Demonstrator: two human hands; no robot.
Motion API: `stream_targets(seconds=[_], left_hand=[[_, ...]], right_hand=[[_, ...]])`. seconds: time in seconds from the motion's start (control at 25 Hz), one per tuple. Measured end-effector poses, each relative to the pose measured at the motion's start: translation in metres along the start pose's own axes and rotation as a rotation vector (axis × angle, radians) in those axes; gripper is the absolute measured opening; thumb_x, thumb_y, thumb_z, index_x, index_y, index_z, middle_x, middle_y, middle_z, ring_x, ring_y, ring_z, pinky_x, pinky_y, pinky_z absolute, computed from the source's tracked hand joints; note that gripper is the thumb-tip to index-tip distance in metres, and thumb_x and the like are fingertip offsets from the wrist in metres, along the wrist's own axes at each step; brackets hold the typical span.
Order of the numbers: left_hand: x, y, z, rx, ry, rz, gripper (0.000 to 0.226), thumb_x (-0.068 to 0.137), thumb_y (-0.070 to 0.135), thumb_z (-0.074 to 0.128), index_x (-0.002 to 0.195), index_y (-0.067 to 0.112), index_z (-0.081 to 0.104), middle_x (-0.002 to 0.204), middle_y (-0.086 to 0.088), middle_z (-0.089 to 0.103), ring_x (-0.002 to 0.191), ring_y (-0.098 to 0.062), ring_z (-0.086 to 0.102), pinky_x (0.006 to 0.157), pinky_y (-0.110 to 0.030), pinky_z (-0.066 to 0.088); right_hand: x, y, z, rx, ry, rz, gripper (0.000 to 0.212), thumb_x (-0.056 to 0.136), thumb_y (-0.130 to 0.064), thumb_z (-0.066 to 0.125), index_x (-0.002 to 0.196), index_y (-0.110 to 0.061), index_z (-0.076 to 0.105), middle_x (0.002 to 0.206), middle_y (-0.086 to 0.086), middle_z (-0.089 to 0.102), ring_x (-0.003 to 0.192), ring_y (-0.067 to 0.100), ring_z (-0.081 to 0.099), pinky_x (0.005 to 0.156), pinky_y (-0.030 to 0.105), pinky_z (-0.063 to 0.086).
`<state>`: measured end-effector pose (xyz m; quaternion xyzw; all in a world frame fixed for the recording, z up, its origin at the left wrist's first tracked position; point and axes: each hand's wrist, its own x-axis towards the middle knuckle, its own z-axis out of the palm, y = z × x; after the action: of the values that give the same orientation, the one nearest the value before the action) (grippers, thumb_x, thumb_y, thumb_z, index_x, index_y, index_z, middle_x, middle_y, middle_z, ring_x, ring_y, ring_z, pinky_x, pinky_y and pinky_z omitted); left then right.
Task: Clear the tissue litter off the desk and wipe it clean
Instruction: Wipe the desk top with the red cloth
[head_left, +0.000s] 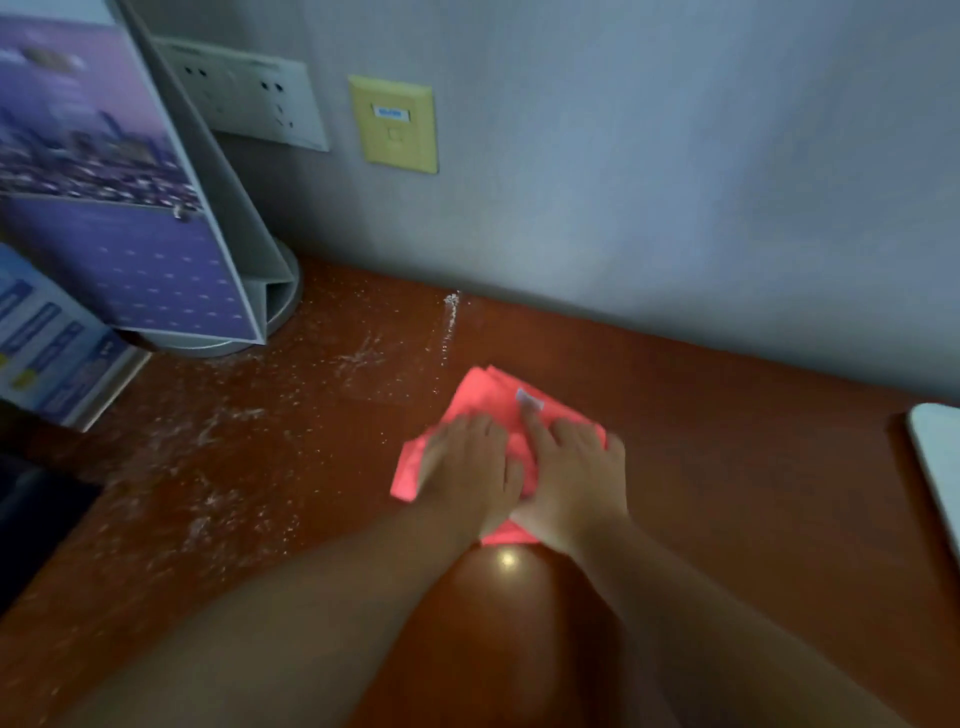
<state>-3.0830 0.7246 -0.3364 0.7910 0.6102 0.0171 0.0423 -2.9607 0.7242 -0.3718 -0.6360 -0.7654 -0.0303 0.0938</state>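
Left hand and right hand both lie palm-down on the folded pink cloth, side by side and touching, fingers straight and lightly spread, gripping nothing. Cloth sits mid-desk near the wall. White speckled streaks cover the surface to its left, up to the display stand on its round base.

Covered the middle of the folded pink cloth with the left hand and the right hand, so hid its folds beneath. Could not read the small white tag on it. Lost part of the blurred purple skyline stand card past the left and top edges. Lost most of the flat white object past the right edge. Left the label on the yellow wall plate too smeared to read.
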Motion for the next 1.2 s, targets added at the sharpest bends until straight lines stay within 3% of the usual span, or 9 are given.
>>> stream_targets(seconds=[0.08, 0.28, 0.4, 0.68, 0.88, 1.0, 1.2], left_hand=[[-0.048, 0.006, 0.000, 0.032, 0.050, 0.068, 0.036, 0.075, 0.031, 0.036, 0.062, 0.012, 0.064, 0.066, 0.000, 0.062, 0.064, -0.018, 0.058, 0.070, -0.030, 0.031], [-0.173, 0.021, 0.020, -0.013, -0.134, 0.165, 0.040, 0.076, 0.035, 0.033, 0.072, 0.012, 0.066, 0.074, -0.004, 0.062, 0.073, -0.021, 0.056, 0.075, -0.030, 0.043], [-0.225, 0.024, 0.029, -0.122, -0.258, 0.123, 0.041, 0.069, 0.038, 0.031, 0.065, 0.015, 0.065, 0.067, -0.003, 0.062, 0.066, -0.020, 0.058, 0.067, -0.028, 0.052], [-0.316, -0.008, 0.024, -0.261, -0.084, 0.029, 0.038, 0.060, 0.038, 0.032, 0.062, 0.017, 0.064, 0.068, -0.001, 0.062, 0.065, -0.020, 0.061, 0.066, -0.029, 0.055], [-0.351, -0.076, 0.030, -0.262, 0.068, -0.080, 0.040, 0.063, 0.034, 0.034, 0.076, 0.013, 0.066, 0.081, -0.004, 0.064, 0.074, -0.023, 0.062, 0.069, -0.034, 0.054], [-0.343, -0.095, 0.038, -0.287, 0.163, -0.071, 0.032, 0.065, 0.030, 0.039, 0.076, 0.014, 0.063, 0.079, -0.004, 0.063, 0.073, -0.023, 0.058, 0.071, -0.036, 0.047], [-0.290, -0.108, 0.034, -0.282, 0.197, -0.009, 0.023, 0.071, 0.033, 0.038, 0.068, 0.015, 0.054, 0.069, -0.003, 0.052, 0.064, -0.023, 0.050, 0.063, -0.036, 0.051]], right_hand=[[-0.051, -0.014, -0.011, 0.008, -0.011, 0.020, 0.080, 0.058, -0.064, 0.042, 0.119, -0.018, 0.064, 0.090, -0.001, 0.070, 0.080, 0.023, 0.066, 0.072, 0.042, 0.050], [-0.177, -0.049, -0.028, 0.001, -0.021, 0.021, 0.076, 0.055, -0.063, 0.042, 0.100, -0.008, 0.071, 0.085, 0.005, 0.068, 0.073, 0.030, 0.066, 0.070, 0.046, 0.050], [-0.227, -0.069, -0.038, -0.013, -0.006, 0.050, 0.072, 0.056, -0.065, 0.041, 0.094, -0.011, 0.072, 0.082, 0.003, 0.066, 0.070, 0.028, 0.064, 0.069, 0.046, 0.050], [-0.292, -0.144, -0.045, 0.043, -0.001, 0.098, 0.054, 0.064, -0.050, 0.043, 0.091, -0.013, 0.071, 0.077, 0.001, 0.064, 0.067, 0.029, 0.060, 0.071, 0.045, 0.045], [-0.285, -0.217, -0.038, 0.080, -0.083, 0.011, 0.054, 0.057, -0.055, 0.044, 0.090, -0.019, 0.068, 0.075, -0.003, 0.061, 0.066, 0.027, 0.059, 0.069, 0.045, 0.046], [-0.267, -0.224, -0.032, 0.082, -0.053, -0.028, 0.059, 0.054, -0.063, 0.046, 0.088, -0.022, 0.069, 0.073, -0.005, 0.062, 0.065, 0.025, 0.059, 0.069, 0.043, 0.046], [-0.224, -0.211, -0.016, 0.127, 0.014, 0.013, 0.048, 0.058, -0.057, 0.054, 0.085, -0.020, 0.068, 0.073, -0.002, 0.063, 0.067, 0.028, 0.059, 0.073, 0.038, 0.037]])
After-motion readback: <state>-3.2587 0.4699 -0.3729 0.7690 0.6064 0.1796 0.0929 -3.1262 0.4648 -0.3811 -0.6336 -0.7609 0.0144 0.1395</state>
